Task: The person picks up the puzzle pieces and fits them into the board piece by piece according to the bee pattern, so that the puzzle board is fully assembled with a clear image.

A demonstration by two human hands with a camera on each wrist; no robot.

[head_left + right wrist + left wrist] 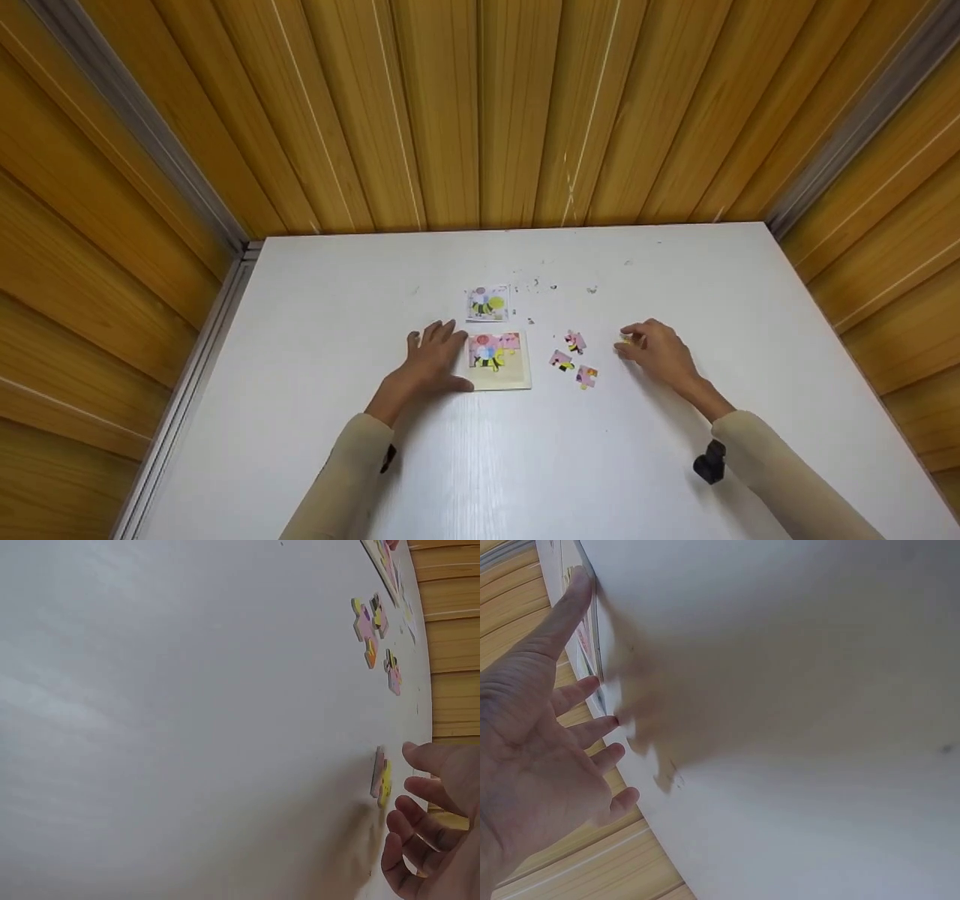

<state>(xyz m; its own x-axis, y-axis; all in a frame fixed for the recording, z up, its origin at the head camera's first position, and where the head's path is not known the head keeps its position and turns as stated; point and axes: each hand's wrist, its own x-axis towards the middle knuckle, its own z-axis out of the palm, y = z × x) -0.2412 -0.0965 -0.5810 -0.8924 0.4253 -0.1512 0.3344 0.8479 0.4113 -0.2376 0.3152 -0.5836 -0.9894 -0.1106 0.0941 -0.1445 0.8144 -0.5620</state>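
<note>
My left hand (435, 360) lies spread at the left side of a wooden puzzle board (517, 375), its thumb on the near corner and a fingertip at the far corner. Joined pieces with part of a bee picture fill the board's upper left; bare wood shows elsewhere. On the right, my right hand (660, 352) hovers with bent fingers, thumb and index apart, close to a pink-and-yellow puzzle piece (381, 778). That piece is mostly hidden by the fingers in the head view. Between the hands lie three loose puzzle pieces (575, 342).
A small bee picture card (487, 304) lies just beyond the board on the white table (480, 465). Small dark marks (553, 286) dot the table toward the back. Wood-look panels (480, 112) stand behind and at both sides.
</note>
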